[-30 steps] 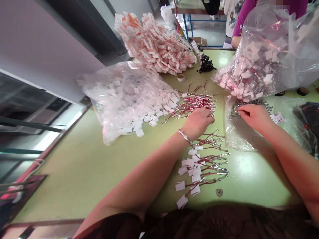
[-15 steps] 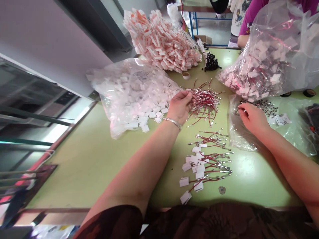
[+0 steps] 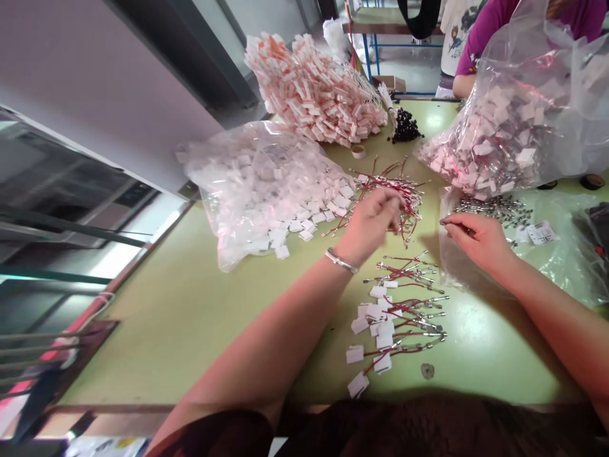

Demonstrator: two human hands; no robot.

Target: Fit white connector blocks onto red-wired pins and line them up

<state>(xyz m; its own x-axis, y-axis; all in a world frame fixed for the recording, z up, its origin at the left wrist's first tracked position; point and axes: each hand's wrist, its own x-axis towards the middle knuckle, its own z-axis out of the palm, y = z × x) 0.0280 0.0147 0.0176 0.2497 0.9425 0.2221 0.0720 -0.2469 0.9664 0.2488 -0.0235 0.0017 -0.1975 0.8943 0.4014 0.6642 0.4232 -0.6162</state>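
Overlapping red wires [image 3: 415,204]: left hand [image 3: 370,222], fingers unclear. Right hand [image 3: 481,240]: fingers seemingly pinching tiny part [image 3: 443,222].

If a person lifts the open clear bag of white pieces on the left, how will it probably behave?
The bag will probably sag and change shape, because its plastic looks thin and wrinkled. Its load may slide inside, as it seems to be many small separate pieces. Some could spill, since white pieces already lie loose at its right side.

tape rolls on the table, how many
3: a pale roll beyond the red wires, a black roll past the flat plastic bag, and another black roll further right. More may be hidden.
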